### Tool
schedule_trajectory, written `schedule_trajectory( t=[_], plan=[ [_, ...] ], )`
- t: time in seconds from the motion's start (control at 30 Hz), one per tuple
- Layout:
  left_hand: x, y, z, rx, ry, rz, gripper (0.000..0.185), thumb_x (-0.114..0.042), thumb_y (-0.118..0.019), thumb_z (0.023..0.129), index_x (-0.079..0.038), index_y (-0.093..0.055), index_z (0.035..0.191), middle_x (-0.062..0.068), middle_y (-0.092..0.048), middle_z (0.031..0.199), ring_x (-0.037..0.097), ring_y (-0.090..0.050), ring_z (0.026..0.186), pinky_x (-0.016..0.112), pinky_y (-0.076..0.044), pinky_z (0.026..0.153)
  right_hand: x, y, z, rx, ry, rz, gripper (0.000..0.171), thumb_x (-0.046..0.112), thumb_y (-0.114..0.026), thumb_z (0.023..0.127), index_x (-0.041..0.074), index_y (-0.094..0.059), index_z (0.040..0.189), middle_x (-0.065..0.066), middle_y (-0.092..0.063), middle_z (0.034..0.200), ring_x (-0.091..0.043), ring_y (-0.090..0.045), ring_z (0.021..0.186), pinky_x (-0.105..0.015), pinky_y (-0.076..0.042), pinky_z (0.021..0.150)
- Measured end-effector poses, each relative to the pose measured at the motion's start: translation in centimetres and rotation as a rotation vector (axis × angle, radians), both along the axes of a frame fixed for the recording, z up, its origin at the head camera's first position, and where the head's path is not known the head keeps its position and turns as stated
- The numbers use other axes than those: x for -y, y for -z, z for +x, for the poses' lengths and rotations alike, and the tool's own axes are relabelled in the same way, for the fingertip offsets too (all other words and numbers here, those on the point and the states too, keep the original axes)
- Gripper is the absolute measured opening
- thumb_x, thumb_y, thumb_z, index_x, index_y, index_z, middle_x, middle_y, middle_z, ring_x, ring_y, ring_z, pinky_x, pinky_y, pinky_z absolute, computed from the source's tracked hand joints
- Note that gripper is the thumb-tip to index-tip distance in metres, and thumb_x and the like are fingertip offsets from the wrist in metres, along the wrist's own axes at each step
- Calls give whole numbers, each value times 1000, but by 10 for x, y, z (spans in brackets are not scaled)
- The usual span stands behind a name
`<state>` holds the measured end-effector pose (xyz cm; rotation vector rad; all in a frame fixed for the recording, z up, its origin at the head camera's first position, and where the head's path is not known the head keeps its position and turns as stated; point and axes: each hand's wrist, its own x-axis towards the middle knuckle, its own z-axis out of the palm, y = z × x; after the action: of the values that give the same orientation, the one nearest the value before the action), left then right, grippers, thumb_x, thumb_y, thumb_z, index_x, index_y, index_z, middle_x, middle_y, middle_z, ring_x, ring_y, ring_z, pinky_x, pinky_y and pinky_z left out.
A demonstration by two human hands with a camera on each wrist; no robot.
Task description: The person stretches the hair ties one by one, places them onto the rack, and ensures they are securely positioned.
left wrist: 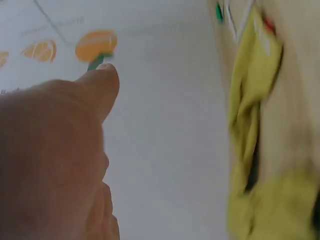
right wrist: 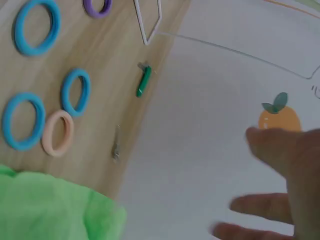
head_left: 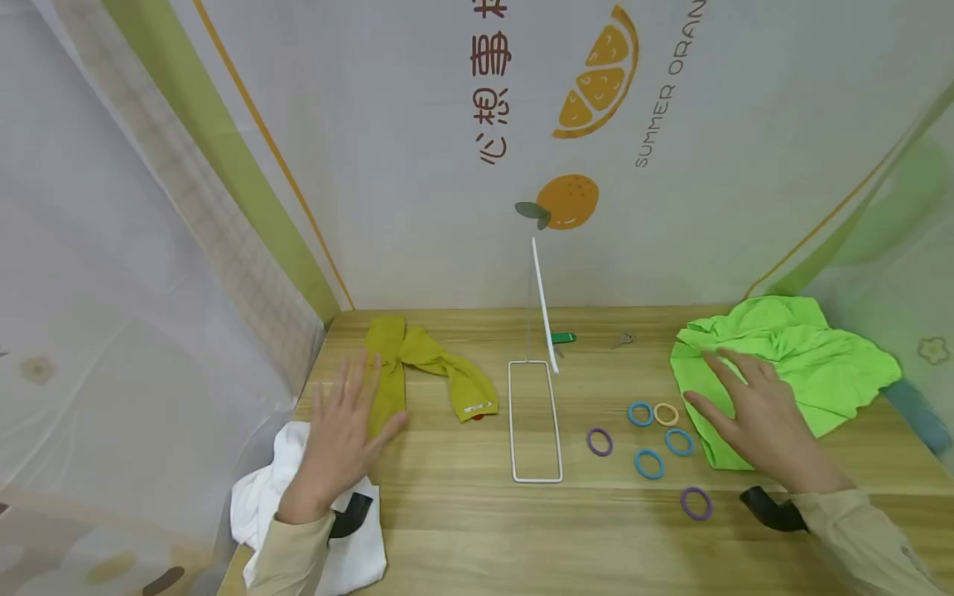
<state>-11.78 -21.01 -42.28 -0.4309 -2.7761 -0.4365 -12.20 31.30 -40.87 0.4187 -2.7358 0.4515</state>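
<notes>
While the left hand [head_left: 339, 430] lies flat by the yellow cloth [head_left: 428, 368], the right hand [head_left: 753, 418] rests open-fingered on the green cloth [head_left: 812, 356].

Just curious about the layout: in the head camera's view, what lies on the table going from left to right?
White cloth → left hand → mustard-yellow cloth → white wire frame → hair rings → right hand → green cloth.

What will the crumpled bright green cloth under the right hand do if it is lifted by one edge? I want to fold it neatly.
The crumpled bright green cloth would probably hang limp: it lies in soft folds. It looks thin, so likely light. Pushed by the right hand, it would probably bunch up on the wooden table rather than slide whole.
</notes>
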Motion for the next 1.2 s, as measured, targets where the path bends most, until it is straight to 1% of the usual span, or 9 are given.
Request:
schedule_trajectory(
  t=[0.07,0.13,0.2,0.3,0.47,0.63,0.83,1.03,1.2],
  plan=[
    [-21,12,4,54,81,49,79,-46,-58,102,-14,-22,165,13,-8,173,41,-8,159,76,-9,119,2,6,-7,59,-29,-21,52,24,-72,97,-8,-59,135,-27,-67,119,-44,-63,107,-60,-51,86],
    [-44,27,9,100,175,98,73,-42,-57,103,-17,-27,164,13,-7,173,41,-9,159,74,-11,120,3,14,-16,183,-59,-40,41,19,-72,96,-10,-65,125,-18,-73,98,-32,-69,87,-47,-57,73],
    [-67,41,14,168,255,132,67,-40,-55,104,-20,-30,163,13,-8,173,41,-11,158,72,-13,121,5,23,-26,314,-82,-38,38,18,-71,97,-10,-67,121,-10,-74,88,-22,-69,76,-39,-57,64],
    [-95,64,21,254,337,164,61,-41,-52,106,-21,-36,161,16,-15,171,43,-15,157,72,-15,120,9,37,-39,457,-112,-51,34,16,-68,98,-12,-68,116,-9,-74,84,-20,-69,73,-36,-57,63],
    [-120,91,29,333,345,203,54,-44,-50,106,-25,-45,157,15,-22,171,38,-18,158,73,-11,121,17,54,-49,508,-111,-54,20,4,-67,94,-12,-69,106,-18,-76,88,-33,-74,80,-42,-61,68],
    [-130,108,34,238,295,170,46,-40,-54,105,-26,-56,149,14,-29,168,35,-27,156,70,-11,122,20,60,-51,518,-56,-31,20,1,-69,92,-10,-66,108,-25,-75,95,-41,-73,88,-46,-61,72],
    [-137,117,35,91,232,141,42,-38,-63,100,-26,-64,141,12,-40,163,32,-38,151,68,-21,120,19,59,-51,534,-12,-36,17,2,-66,94,-10,-66,106,-23,-74,92,-32,-72,81,-40,-58,65],
    [-137,121,35,39,213,156,42,-37,-69,96,-25,-68,136,12,-47,159,31,-43,148,67,-26,119,15,57,-52,592,13,-38,27,7,-58,101,-17,-61,113,-20,-74,87,-17,-61,64,-31,-49,54],
    [-135,122,34,24,209,154,43,-39,-68,97,-23,-67,137,11,-49,158,29,-44,148,65,-27,120,12,61,-54,576,15,-20,20,12,-64,100,-7,-66,97,-12,-71,78,-17,-57,62,-30,-46,54]
  ],
)
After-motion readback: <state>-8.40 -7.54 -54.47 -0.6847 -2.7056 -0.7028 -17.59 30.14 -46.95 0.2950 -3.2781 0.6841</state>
